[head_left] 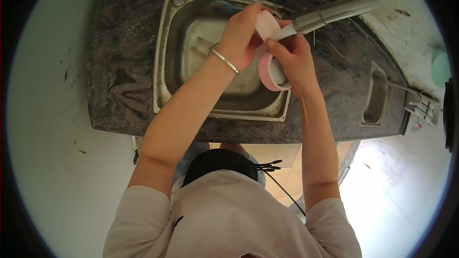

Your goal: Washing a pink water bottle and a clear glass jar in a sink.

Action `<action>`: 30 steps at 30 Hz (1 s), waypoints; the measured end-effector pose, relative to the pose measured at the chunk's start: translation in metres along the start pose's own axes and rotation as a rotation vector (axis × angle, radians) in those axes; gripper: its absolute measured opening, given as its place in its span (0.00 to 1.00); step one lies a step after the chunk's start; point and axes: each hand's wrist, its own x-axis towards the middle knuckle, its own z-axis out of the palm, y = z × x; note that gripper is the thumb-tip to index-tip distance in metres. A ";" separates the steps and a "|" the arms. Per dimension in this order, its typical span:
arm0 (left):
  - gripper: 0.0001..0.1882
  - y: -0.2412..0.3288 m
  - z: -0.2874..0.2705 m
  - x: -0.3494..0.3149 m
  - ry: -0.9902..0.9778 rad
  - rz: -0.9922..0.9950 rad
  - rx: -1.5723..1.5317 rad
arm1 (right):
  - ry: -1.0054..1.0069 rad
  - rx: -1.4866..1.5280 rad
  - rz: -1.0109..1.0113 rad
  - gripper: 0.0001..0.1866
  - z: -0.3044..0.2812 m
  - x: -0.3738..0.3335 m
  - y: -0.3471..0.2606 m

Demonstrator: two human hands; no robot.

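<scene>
The stainless steel sink [167, 57] serves as the reference point. It is set into a dark, mottled stone countertop [124, 76], and both hands work above its basin.

The left hand [241, 36] is above the rear half of the sink, fingers curled around a loose white strip of tape [266, 23] that it pinches against the faucet spout [330, 13]. A thin metal bangle [224, 61] circles the left wrist. The hand is closed on the strip; the exact fingertip contact is hidden by the hand itself.

The right hand [294, 59] is above the right rim of the sink, just beside the left hand. It is partly closed around a roll of tape [271, 72], pink on the outside face with a white inner core, held on edge. The index finger extends up toward the white strip.

The faucet spout, grey metal, reaches in from the right rear of the sink and ends between the two hands. The white strip lies at its tip.

A round drain fitting [179, 0] sits at the left rear corner of the sink. To the right of the sink, well apart, a small rectangular recess [375, 98] is set in the countertop. Beyond it, a white rack [420, 107] holds small items too small to identify; no readable label shows.
</scene>
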 end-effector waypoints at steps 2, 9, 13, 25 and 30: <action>0.18 0.002 0.002 0.000 0.086 -0.162 -0.173 | 0.008 -0.003 0.001 0.20 -0.002 -0.001 0.005; 0.22 -0.017 0.006 -0.003 -0.013 0.418 0.228 | 0.000 -0.099 0.052 0.17 0.000 0.005 0.003; 0.23 -0.001 -0.005 0.001 -0.012 -0.103 -0.087 | 0.036 -0.080 0.015 0.21 0.001 -0.003 0.002; 0.24 -0.002 -0.007 0.002 -0.032 0.154 0.296 | 0.000 -0.080 0.012 0.21 0.007 -0.005 0.001; 0.27 -0.012 0.004 -0.009 -0.049 0.190 0.130 | 0.009 -0.072 0.013 0.20 0.004 0.004 -0.001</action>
